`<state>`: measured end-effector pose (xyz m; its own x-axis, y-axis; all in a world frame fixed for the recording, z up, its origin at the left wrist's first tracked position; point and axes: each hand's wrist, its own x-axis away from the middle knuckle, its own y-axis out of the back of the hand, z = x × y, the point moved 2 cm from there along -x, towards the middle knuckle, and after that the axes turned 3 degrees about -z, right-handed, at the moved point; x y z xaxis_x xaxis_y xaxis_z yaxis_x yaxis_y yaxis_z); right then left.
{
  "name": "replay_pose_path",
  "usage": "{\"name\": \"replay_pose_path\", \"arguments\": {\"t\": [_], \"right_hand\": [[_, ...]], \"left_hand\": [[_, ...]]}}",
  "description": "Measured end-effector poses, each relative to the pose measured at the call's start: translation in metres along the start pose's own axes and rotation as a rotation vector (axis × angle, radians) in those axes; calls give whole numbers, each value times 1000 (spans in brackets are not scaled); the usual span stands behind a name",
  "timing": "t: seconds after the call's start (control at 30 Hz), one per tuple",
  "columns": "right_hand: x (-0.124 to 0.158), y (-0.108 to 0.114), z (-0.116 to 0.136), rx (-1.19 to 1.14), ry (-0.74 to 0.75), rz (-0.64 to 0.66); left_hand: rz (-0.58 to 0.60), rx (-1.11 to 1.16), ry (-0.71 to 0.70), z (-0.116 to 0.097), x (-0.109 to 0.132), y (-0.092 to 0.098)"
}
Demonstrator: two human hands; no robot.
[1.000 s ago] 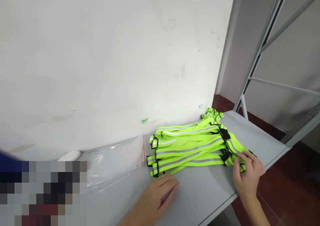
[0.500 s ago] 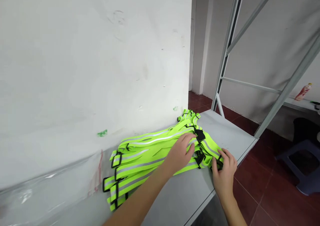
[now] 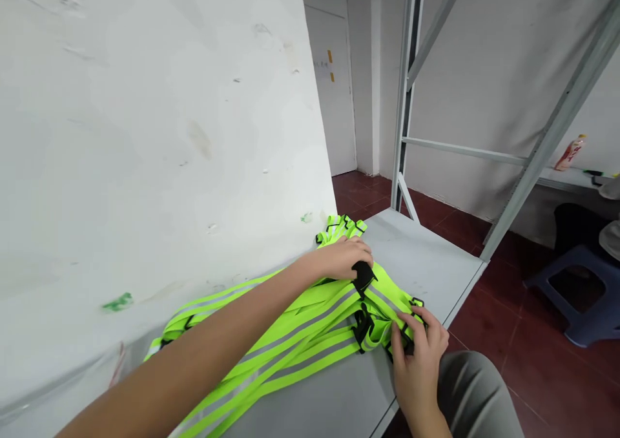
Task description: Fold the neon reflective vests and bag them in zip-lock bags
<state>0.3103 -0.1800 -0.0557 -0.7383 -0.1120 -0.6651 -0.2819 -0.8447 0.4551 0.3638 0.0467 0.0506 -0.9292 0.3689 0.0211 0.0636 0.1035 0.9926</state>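
A bundle of neon-yellow reflective straps (image 3: 310, 322) with grey stripes and black plastic buckles lies lengthwise on the grey shelf. My left hand (image 3: 347, 257) reaches over the far side of the bundle, its fingers curled down onto the straps by a black buckle (image 3: 363, 276). The left forearm hides much of the bundle. At the near right end, my right hand (image 3: 420, 347) has thumb and fingers around the strap ends and their black fittings. More strap loops (image 3: 341, 226) stick out beyond the left hand, by the wall.
A white wall (image 3: 169, 134) borders the grey shelf (image 3: 426, 250) on the far side. Metal uprights (image 3: 547, 128) rise from its right end. Beyond are a blue stool (image 3: 576, 283), a bottle (image 3: 570, 152) on another surface, and part of a person (image 3: 611, 238) at the right edge.
My left hand has moved away from me across the bundle and now curls near the buckle. My right hand stays at the strap ends. The view has shifted, and my knee shows.
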Motion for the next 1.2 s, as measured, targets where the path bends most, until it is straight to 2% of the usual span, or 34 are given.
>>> {"name": "replay_pose_path", "arguments": {"t": [0.13, 0.3, 0.47, 0.63, 0.73, 0.83, 0.93, 1.03, 1.1, 1.2], "right_hand": [[0, 2, 2, 26, 64, -85], [-2, 8, 3, -43, 149, -190], [-17, 28, 18, -119, 278, -283], [-29, 46, 28, -157, 336, -299], [-23, 46, 23, -148, 357, -254], [-13, 42, 16, -143, 393, -167], [-6, 42, 6, -226, 339, -119], [-3, 46, -4, -272, 248, -214], [-3, 48, -7, -208, 257, -220], [-4, 48, -6, -102, 323, -128]], "left_hand": [[-13, -98, -109, 1, 3, 5], [-83, -243, -227, -1, 12, -2], [-199, -340, -250, -10, 28, -5], [-272, -312, -141, -19, 43, -4], [-328, -229, -4, -20, 47, -10], [-337, -112, 77, -23, 48, -23], [-341, 26, 136, -27, 45, -36], [-366, 153, 212, -25, 41, -47], [-343, 223, 242, -22, 40, -54], [-245, 339, 240, -21, 41, -61]]}}
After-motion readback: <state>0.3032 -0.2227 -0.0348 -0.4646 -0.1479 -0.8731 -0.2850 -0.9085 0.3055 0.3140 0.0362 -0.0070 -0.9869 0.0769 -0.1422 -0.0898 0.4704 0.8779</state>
